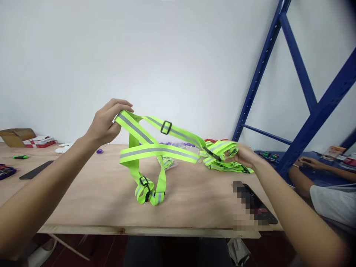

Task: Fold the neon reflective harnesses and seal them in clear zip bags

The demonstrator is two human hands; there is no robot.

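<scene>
Bare forearms [52, 181] reach over the bench [91, 200], its straight near edge bordering open wood at near centre. Blue metal framing [258, 78] slants at far right. Centred above, a neon-yellow webbing harness [155, 149], grey-striped, dangles in loops; the left grip [118, 120] closes on its upper corner, the right grip [229, 157] pinches its strap beside a crumpled pile [226, 168]. A flat dark phone [257, 202], partly pixelated, occupies near right.

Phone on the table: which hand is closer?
Right. The right hand is just beyond the phone, gripping the reflective straps; the left hand is well off to the left, raised, holding them too.
</scene>
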